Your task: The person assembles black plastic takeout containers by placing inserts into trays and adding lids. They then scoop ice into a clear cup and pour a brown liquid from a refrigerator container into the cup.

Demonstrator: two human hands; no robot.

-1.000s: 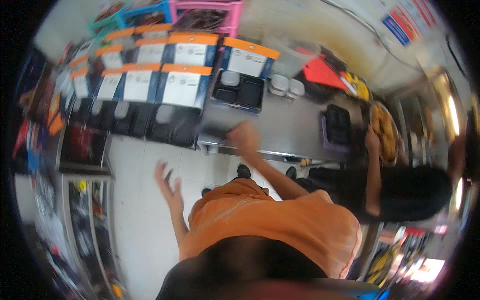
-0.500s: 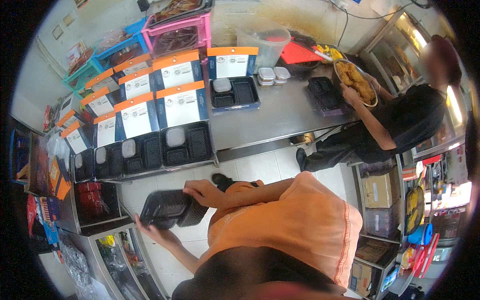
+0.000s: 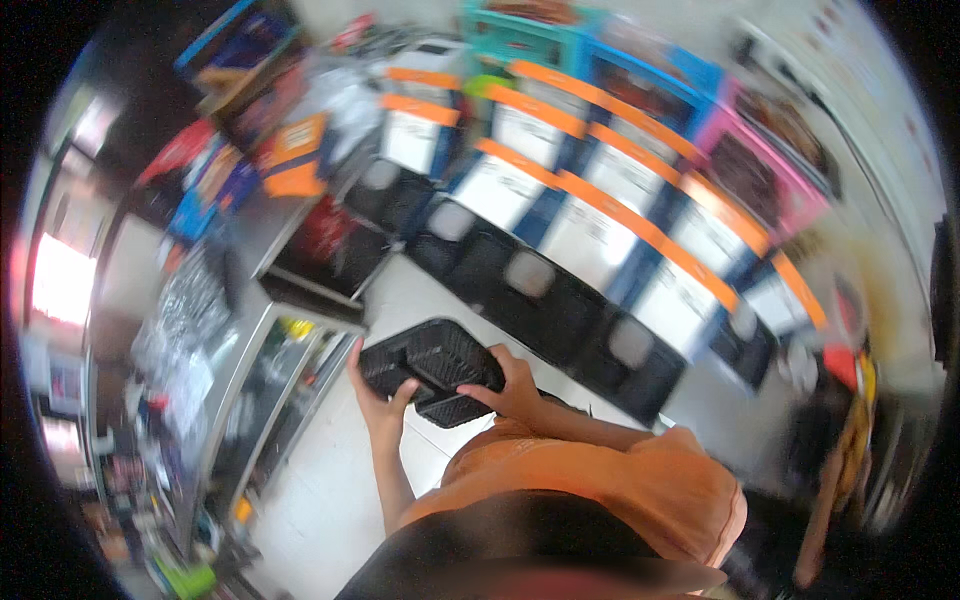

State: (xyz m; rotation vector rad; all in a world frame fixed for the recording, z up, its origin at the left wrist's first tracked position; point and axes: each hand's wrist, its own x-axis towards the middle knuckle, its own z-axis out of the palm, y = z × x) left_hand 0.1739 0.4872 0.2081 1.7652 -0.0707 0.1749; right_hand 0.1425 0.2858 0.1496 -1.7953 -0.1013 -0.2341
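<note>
Left hand (image 3: 382, 408) and right hand (image 3: 517, 388) each pinch one side of one black compartment tray (image 3: 435, 350) in front of the waist over the floor (image 3: 310, 500), thumbs across the face; another black section shows at its near edge, can't tell if stacked or hinged. Should be light, thin-walled, slightly flexy, smooth; opposite rims look the best hold. Farther out: five black trays (image 3: 575, 325) with one pale lidded cup (image 3: 630, 342) each, roughly eleven orange-topped card panels (image 3: 600, 240) (blur, count soft), then three crates: teal crate (image 3: 520, 42), blue crate (image 3: 704, 92), pink crate (image 3: 712, 127).
</note>
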